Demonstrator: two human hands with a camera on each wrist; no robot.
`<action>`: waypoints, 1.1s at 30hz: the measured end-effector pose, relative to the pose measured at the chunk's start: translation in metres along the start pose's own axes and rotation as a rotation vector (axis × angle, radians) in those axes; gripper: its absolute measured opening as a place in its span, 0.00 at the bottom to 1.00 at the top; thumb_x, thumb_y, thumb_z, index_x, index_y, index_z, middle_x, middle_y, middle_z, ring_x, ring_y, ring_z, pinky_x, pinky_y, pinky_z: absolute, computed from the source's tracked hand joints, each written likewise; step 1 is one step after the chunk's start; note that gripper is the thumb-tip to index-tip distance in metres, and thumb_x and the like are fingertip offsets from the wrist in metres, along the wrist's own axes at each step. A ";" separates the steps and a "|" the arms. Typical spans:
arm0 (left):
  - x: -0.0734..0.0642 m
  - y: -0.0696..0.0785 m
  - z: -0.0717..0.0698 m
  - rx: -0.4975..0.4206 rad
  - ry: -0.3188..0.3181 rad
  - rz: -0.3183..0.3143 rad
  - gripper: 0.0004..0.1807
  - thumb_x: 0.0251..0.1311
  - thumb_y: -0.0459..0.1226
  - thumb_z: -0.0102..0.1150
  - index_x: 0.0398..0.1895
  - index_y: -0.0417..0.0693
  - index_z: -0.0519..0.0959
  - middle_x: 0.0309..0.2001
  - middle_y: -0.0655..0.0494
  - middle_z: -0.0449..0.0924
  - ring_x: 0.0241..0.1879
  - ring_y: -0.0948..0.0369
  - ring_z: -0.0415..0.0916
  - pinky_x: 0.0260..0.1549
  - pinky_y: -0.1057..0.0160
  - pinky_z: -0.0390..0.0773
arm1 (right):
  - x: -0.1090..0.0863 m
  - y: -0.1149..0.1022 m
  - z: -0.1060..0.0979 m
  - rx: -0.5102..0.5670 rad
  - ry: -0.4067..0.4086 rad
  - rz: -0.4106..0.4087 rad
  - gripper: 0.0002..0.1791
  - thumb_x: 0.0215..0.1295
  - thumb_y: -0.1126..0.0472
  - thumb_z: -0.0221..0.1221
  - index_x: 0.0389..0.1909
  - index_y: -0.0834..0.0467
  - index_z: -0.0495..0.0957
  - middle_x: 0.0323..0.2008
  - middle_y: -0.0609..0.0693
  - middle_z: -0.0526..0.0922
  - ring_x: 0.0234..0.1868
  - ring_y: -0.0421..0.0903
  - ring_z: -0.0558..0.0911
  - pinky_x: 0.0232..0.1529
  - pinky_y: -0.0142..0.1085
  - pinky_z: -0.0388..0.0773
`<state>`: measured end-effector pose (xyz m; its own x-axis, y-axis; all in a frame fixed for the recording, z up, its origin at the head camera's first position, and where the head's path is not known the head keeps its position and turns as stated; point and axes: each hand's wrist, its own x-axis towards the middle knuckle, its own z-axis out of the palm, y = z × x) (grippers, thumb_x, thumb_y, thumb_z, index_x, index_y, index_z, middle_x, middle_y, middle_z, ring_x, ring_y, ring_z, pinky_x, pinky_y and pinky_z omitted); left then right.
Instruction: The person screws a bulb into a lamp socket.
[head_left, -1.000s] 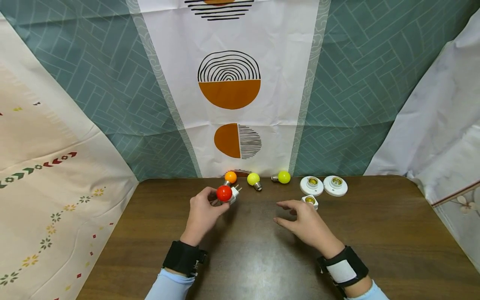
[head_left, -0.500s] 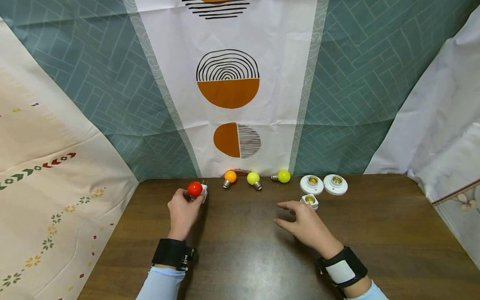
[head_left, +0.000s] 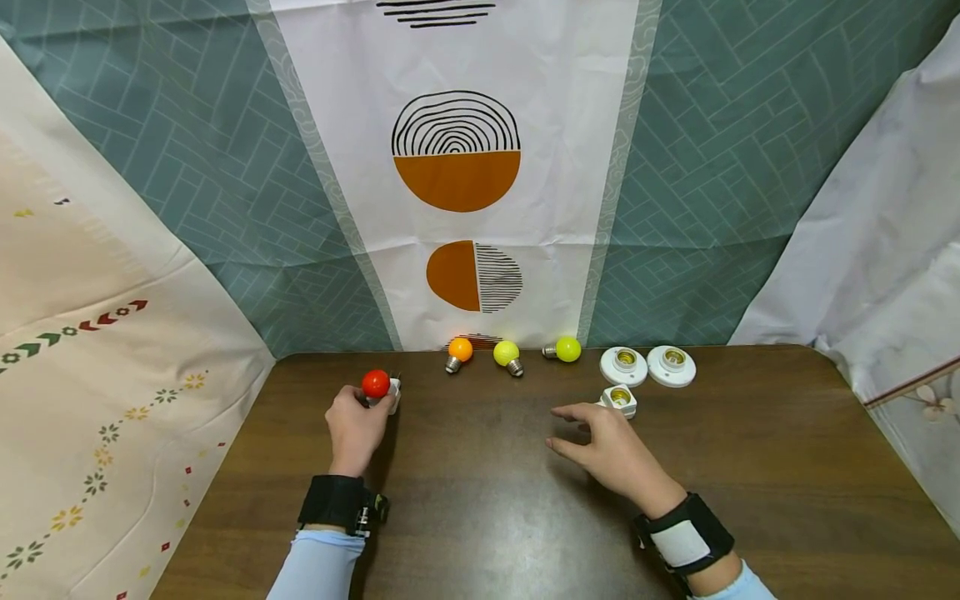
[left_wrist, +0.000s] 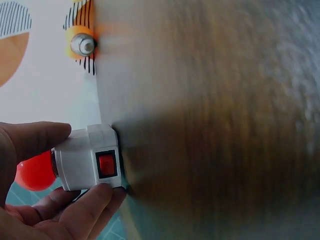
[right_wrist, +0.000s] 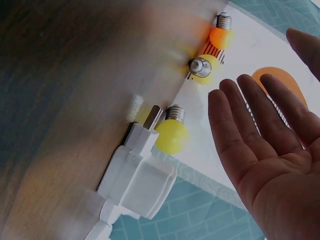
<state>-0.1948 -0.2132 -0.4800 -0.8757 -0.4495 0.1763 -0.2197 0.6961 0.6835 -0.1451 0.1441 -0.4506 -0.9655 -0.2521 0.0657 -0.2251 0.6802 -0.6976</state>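
My left hand (head_left: 356,429) grips a white plug-in lamp socket (left_wrist: 77,162) at the table's far left. Its thumb lies along one side and the fingers along the other. A red bulb (head_left: 376,383) sits in the socket, and a red rocker switch (left_wrist: 107,164) shows on the side. The base is right at the tabletop. My right hand (head_left: 615,450) holds nothing, with its fingers extended and thumb apart. Nearest to it is another white plug-in socket (head_left: 619,401), bulbless in the head view, its metal prong (right_wrist: 153,117) showing in the right wrist view.
Along the back edge of the wooden table (head_left: 480,483) lie an orange bulb (head_left: 460,350), a yellow bulb (head_left: 506,353) and a yellow-green bulb (head_left: 567,349). Two round white lamp holders (head_left: 624,367) stand at the back right. A patterned cloth (head_left: 555,167) hangs behind.
My left hand has carried the socket with the red bulb leftward, away from the orange bulb, to the table's far left. My right hand has stayed nearly still.
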 end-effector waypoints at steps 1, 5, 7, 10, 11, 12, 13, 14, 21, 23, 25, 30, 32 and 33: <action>0.000 -0.001 0.000 0.001 -0.003 -0.006 0.22 0.49 0.45 0.67 0.36 0.35 0.75 0.29 0.43 0.77 0.28 0.51 0.72 0.21 0.63 0.68 | 0.000 0.000 0.000 0.003 -0.002 -0.002 0.22 0.53 0.49 0.67 0.49 0.52 0.80 0.48 0.46 0.83 0.49 0.48 0.81 0.47 0.45 0.79; 0.000 -0.002 -0.001 0.007 -0.004 -0.016 0.22 0.48 0.45 0.67 0.35 0.35 0.75 0.29 0.43 0.76 0.28 0.50 0.71 0.21 0.63 0.68 | 0.000 0.001 0.002 0.007 -0.005 -0.012 0.23 0.53 0.50 0.67 0.50 0.54 0.80 0.48 0.47 0.83 0.48 0.49 0.81 0.47 0.45 0.79; 0.000 -0.003 -0.001 0.012 -0.003 -0.016 0.22 0.48 0.46 0.67 0.34 0.35 0.75 0.29 0.44 0.76 0.28 0.50 0.71 0.21 0.63 0.67 | 0.000 0.002 0.002 0.007 -0.003 -0.013 0.23 0.53 0.50 0.67 0.50 0.54 0.80 0.47 0.47 0.83 0.48 0.49 0.81 0.47 0.45 0.79; 0.000 -0.003 0.000 0.016 -0.003 -0.018 0.21 0.48 0.46 0.67 0.32 0.36 0.75 0.28 0.44 0.76 0.27 0.50 0.71 0.21 0.63 0.67 | 0.000 0.002 0.003 0.004 0.001 -0.012 0.22 0.53 0.50 0.67 0.49 0.53 0.80 0.47 0.45 0.83 0.48 0.48 0.81 0.47 0.45 0.79; 0.000 -0.003 -0.001 0.014 -0.002 -0.018 0.21 0.48 0.46 0.67 0.32 0.36 0.75 0.28 0.44 0.77 0.27 0.50 0.71 0.21 0.63 0.67 | 0.001 0.002 0.003 0.000 0.003 -0.013 0.22 0.53 0.50 0.67 0.49 0.53 0.80 0.47 0.45 0.83 0.48 0.48 0.81 0.47 0.45 0.79; 0.000 -0.003 -0.001 0.015 -0.004 -0.018 0.21 0.48 0.46 0.68 0.32 0.36 0.76 0.28 0.43 0.77 0.27 0.50 0.71 0.21 0.63 0.67 | 0.001 0.001 0.003 -0.002 0.005 -0.012 0.22 0.53 0.50 0.67 0.49 0.52 0.80 0.47 0.45 0.83 0.48 0.48 0.81 0.47 0.45 0.79; 0.000 -0.003 -0.002 0.015 -0.008 -0.019 0.22 0.47 0.46 0.68 0.32 0.36 0.76 0.28 0.43 0.78 0.27 0.50 0.72 0.21 0.63 0.67 | 0.001 0.001 0.003 -0.005 0.006 -0.014 0.22 0.53 0.50 0.67 0.49 0.52 0.80 0.47 0.45 0.83 0.48 0.47 0.81 0.47 0.45 0.79; 0.000 -0.002 -0.002 0.014 -0.012 -0.022 0.22 0.47 0.47 0.68 0.32 0.36 0.76 0.28 0.43 0.78 0.27 0.50 0.72 0.21 0.63 0.67 | 0.001 0.001 0.002 -0.011 0.009 -0.015 0.22 0.53 0.50 0.67 0.49 0.52 0.80 0.47 0.44 0.83 0.48 0.46 0.81 0.47 0.45 0.79; -0.002 0.011 -0.008 -0.015 -0.026 -0.040 0.31 0.48 0.49 0.66 0.47 0.36 0.71 0.39 0.41 0.78 0.37 0.48 0.73 0.30 0.56 0.72 | 0.002 -0.003 -0.005 -0.017 0.023 -0.033 0.22 0.53 0.48 0.66 0.49 0.50 0.80 0.48 0.45 0.82 0.49 0.46 0.81 0.47 0.46 0.79; -0.004 0.020 -0.012 -0.035 0.011 -0.021 0.34 0.48 0.49 0.67 0.53 0.36 0.69 0.44 0.40 0.76 0.41 0.46 0.72 0.35 0.52 0.75 | 0.002 -0.004 -0.008 -0.023 0.038 -0.050 0.22 0.54 0.47 0.66 0.50 0.49 0.79 0.49 0.44 0.82 0.48 0.46 0.81 0.47 0.46 0.79; -0.008 0.032 -0.015 -0.057 0.060 0.028 0.36 0.48 0.49 0.67 0.56 0.37 0.68 0.48 0.39 0.74 0.45 0.45 0.71 0.40 0.48 0.75 | 0.002 -0.005 -0.012 -0.040 0.071 -0.074 0.23 0.53 0.46 0.66 0.50 0.49 0.79 0.50 0.45 0.81 0.50 0.46 0.80 0.48 0.46 0.78; -0.020 0.061 -0.021 -0.118 0.111 0.213 0.36 0.51 0.48 0.66 0.59 0.40 0.67 0.57 0.42 0.70 0.55 0.47 0.69 0.51 0.46 0.74 | 0.003 -0.001 -0.022 -0.065 0.196 -0.132 0.29 0.51 0.50 0.68 0.55 0.51 0.76 0.58 0.49 0.76 0.61 0.50 0.73 0.56 0.49 0.73; -0.026 0.071 -0.022 -0.142 0.105 0.279 0.36 0.51 0.48 0.66 0.61 0.41 0.67 0.60 0.44 0.69 0.58 0.48 0.67 0.55 0.47 0.72 | 0.004 0.001 -0.025 -0.066 0.245 -0.128 0.34 0.49 0.51 0.70 0.59 0.51 0.73 0.62 0.50 0.72 0.64 0.51 0.70 0.58 0.51 0.71; -0.029 0.075 -0.021 -0.153 0.100 0.307 0.36 0.52 0.48 0.66 0.61 0.41 0.67 0.61 0.44 0.69 0.60 0.48 0.66 0.57 0.47 0.70 | 0.005 0.002 -0.027 -0.070 0.267 -0.123 0.36 0.48 0.51 0.70 0.61 0.51 0.71 0.64 0.51 0.70 0.65 0.52 0.69 0.58 0.52 0.71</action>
<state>-0.1763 -0.1595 -0.4186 -0.8426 -0.2903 0.4537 0.1211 0.7187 0.6847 -0.1536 0.1632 -0.4328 -0.9287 -0.1517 0.3382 -0.3417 0.7042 -0.6224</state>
